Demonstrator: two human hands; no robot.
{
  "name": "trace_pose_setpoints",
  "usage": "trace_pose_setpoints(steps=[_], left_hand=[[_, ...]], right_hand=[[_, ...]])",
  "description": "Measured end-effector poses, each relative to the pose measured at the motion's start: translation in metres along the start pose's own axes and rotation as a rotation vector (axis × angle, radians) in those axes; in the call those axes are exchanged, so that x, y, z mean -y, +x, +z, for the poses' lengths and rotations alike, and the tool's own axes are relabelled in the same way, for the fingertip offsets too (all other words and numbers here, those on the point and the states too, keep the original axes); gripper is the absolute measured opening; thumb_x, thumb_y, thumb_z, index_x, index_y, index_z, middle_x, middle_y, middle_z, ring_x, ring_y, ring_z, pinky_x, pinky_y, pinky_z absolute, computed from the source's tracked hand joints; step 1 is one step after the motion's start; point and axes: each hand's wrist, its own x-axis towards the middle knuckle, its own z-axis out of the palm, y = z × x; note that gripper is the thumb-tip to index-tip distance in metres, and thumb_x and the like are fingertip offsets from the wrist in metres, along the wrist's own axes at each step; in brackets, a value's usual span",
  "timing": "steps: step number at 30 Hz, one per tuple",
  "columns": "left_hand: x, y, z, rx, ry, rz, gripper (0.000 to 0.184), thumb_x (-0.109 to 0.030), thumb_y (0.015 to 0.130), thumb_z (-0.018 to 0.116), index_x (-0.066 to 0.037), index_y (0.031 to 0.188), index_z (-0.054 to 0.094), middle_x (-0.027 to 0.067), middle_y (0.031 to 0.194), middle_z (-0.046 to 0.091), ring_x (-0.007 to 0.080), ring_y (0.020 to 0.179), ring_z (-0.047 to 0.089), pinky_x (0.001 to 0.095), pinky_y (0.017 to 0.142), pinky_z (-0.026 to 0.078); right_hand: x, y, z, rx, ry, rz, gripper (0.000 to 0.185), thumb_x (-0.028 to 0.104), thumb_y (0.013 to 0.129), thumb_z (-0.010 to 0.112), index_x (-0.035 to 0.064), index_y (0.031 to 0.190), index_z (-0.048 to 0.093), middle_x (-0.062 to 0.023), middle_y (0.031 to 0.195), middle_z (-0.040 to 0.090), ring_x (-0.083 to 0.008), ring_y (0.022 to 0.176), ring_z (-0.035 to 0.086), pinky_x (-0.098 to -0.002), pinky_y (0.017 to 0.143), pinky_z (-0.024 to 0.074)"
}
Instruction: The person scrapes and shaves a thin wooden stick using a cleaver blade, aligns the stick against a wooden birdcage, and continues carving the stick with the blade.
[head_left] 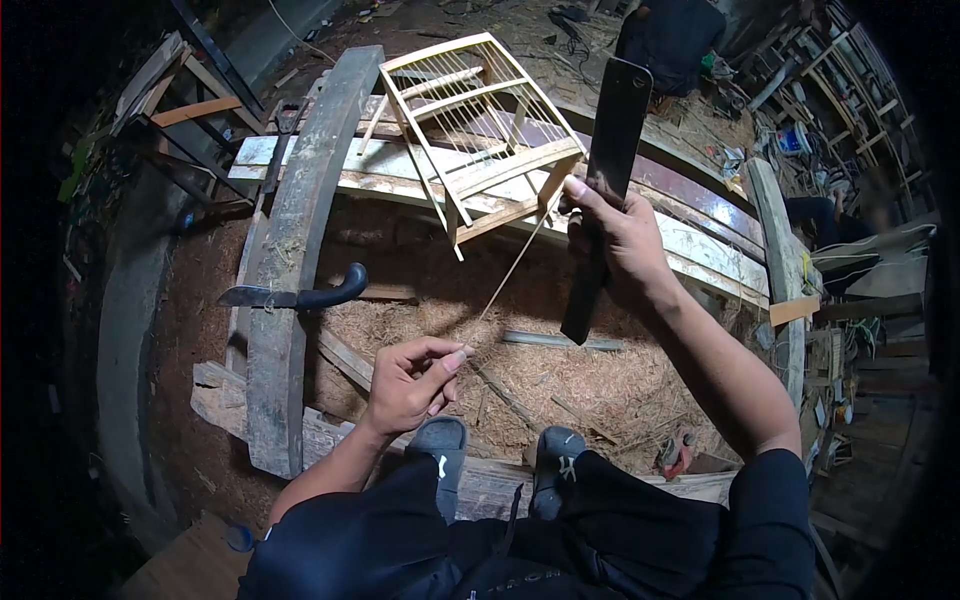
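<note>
My right hand [625, 240] is closed around the middle of a long, dark, flat blade [622, 120] that stands nearly upright. Its thumb lies by the lower right corner of a pale wooden birdcage frame [470, 90] with thin bars, which rests tilted on the bench boards. A thin wooden stick [515, 265] slants from that corner down towards my left hand [415, 385]. My left fingers are pinched together at the stick's lower end, which shows only faintly. Whether my right fingers also touch the stick or the frame is hard to tell.
A curved-handled knife [300, 297] lies across the thick beam [290, 230] at left. White and brown boards [715, 270] span behind the cage. Shavings [560, 390] cover the ground by my sandals [440, 450]. Another person [670, 40] is at the back, with scrap wood at right.
</note>
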Motion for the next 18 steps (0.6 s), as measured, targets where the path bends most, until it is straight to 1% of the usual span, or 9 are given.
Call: trace_pose_setpoints(steps=[4,6,12,16,18], left_hand=[[-0.002,0.0,0.005,0.011,0.02,-0.01,0.019,-0.008,0.097,0.059,0.004,0.109,0.067,0.0046,0.063,0.062,0.0025,0.042,0.045,0.0182,0.039,0.034],[-0.001,0.0,0.006,0.02,0.027,-0.01,0.019,-0.008,0.097,0.058,0.004,0.109,0.067,0.0045,0.062,0.062,0.0026,0.042,0.045,0.0181,0.039,0.034],[-0.002,0.0,0.012,0.067,0.007,-0.024,0.021,-0.01,0.099,0.056,0.005,0.11,0.066,0.0031,0.06,0.059,0.0026,0.042,0.045,0.0184,0.04,0.034],[-0.005,0.001,0.016,0.118,0.015,-0.036,0.022,-0.01,0.1,0.054,0.005,0.113,0.065,0.0029,0.06,0.058,0.0029,0.043,0.045,0.0183,0.041,0.035],[-0.008,0.003,0.019,0.125,0.038,-0.046,0.022,-0.009,0.1,0.054,0.005,0.113,0.065,0.0031,0.06,0.059,0.003,0.043,0.045,0.0185,0.041,0.035]], right_hand=[[0.003,-0.005,-0.007,-0.028,-0.005,-0.003,0.025,0.027,0.089,0.074,0.0039,0.087,0.065,0.0038,0.065,0.053,-0.0056,0.051,0.045,-0.0226,0.048,0.0345],[0.004,-0.006,-0.012,0.009,-0.014,0.002,0.022,0.024,0.089,0.073,0.0036,0.089,0.065,0.0031,0.067,0.055,-0.0054,0.052,0.046,-0.0223,0.048,0.0351],[0.007,-0.01,-0.017,0.004,0.02,-0.022,0.018,0.02,0.09,0.072,0.0035,0.091,0.066,0.0015,0.071,0.06,-0.0037,0.053,0.046,-0.0211,0.048,0.035],[0.009,-0.013,-0.021,0.019,0.029,-0.032,0.018,0.021,0.09,0.072,0.0034,0.091,0.066,0.001,0.072,0.062,-0.0031,0.053,0.046,-0.0207,0.048,0.0347],[0.007,-0.014,-0.022,0.003,0.039,-0.056,0.02,0.023,0.09,0.073,0.0036,0.091,0.066,0.0015,0.07,0.06,-0.0029,0.053,0.046,-0.0199,0.048,0.0342]])
